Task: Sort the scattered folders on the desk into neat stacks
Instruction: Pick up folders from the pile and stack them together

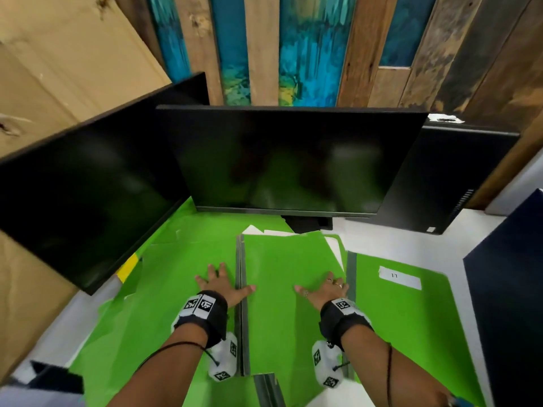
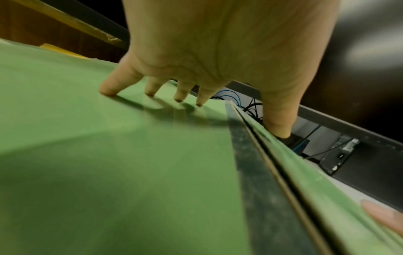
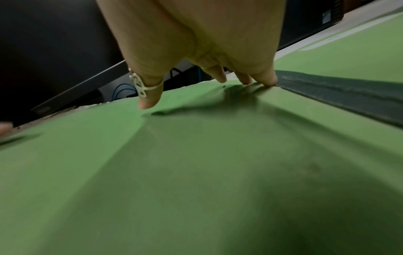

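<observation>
Several green folders lie on the white desk point(image 1: 382, 242); at least four can be counted, but they overlap, so the exact number cannot be told. Two black monitors stand behind them: the centre monitor point(image 1: 288, 160) at 12 o'clock and the left monitor point(image 1: 88, 183) at 10 o'clock. One black computer tower point(image 1: 452, 177) stands at 2 o'clock.

The middle folder point(image 1: 282, 289) is bright green with a dark grey spine strip point(image 1: 242, 304) along its left edge, and white papers point(image 1: 258, 230) stick out at its far edge. The left folder point(image 1: 164, 289) lies just beside it, and a yellow piece point(image 1: 128, 266) shows at 9 o'clock. The right folder point(image 1: 411, 312) at 3 o'clock carries a white label point(image 1: 399, 277).

The left hand point(image 1: 221, 286) rests flat on the left folder, fingers spread apart, the thumb reaching over the spine strip. The right hand point(image 1: 326, 289) rests on the middle folder with fingers straight and spread, its outer fingertips touching the right edge; nothing is clamped.

The folders' far edges reach under the centre monitor. A strip of bare desk shows between the right folder and the tower.
</observation>
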Motion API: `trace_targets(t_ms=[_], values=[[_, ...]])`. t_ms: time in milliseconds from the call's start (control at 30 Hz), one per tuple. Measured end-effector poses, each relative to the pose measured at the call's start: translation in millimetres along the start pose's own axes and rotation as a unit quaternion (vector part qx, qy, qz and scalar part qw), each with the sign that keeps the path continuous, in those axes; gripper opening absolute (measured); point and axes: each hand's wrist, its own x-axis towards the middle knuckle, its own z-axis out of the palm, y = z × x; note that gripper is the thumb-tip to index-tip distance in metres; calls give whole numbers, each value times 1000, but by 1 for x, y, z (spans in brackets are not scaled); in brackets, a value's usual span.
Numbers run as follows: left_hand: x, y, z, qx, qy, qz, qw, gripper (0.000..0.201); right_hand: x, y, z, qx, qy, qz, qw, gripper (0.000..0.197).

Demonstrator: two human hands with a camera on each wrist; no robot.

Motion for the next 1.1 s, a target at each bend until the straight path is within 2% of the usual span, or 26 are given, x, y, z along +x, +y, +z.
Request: trace_targets(t_ms=[133, 233, 333, 433, 500, 600, 667, 767, 833, 900, 967, 1033, 1100], values=[[-16, 20, -9, -104, -21, 25, 994, 117, -5, 1, 2, 4, -9, -15, 1000, 117], [-29, 41, -14, -181, -31, 83, 979, 121, -8, -2, 2, 35, -28, -30, 999, 107], [-49, 70, -27, -169, -28, 178, 969, 97, -11, -13, 2, 101, -50, -65, 991, 83], [-71, 95, -45, -171, -3, 271, 947, 75, -13, -23, -3, 182, -52, -108, 976, 66], [-86, 105, -58, -194, 11, 321, 927, 61, -14, -24, -10, 271, -32, -149, 950, 72], [-103, 114, -80, -298, -37, 384, 873, 46, -16, -24, -22, 427, 7, -189, 884, 91], [-113, 118, -95, -321, -62, 428, 843, 43, -8, -17, -26, 511, 24, -186, 839, 103], [-123, 122, -117, -309, -57, 481, 818, 45, 16, -2, -28, 601, 19, -197, 774, 90], [-123, 124, -126, -305, -47, 489, 816, 46, 7, 3, -41, 624, 28, -196, 756, 88], [-117, 126, -128, -302, -17, 486, 820, 47, -29, 3, -67, 613, 69, -174, 768, 89], [-107, 131, -122, -267, 24, 487, 831, 50, -32, 22, -74, 590, 107, -155, 785, 84], [-93, 138, -104, -196, 71, 460, 863, 46, -26, 49, -78, 544, 158, -112, 817, 87], [-77, 145, -77, -142, 93, 394, 903, 44, -22, 73, -78, 473, 181, -63, 860, 94]])
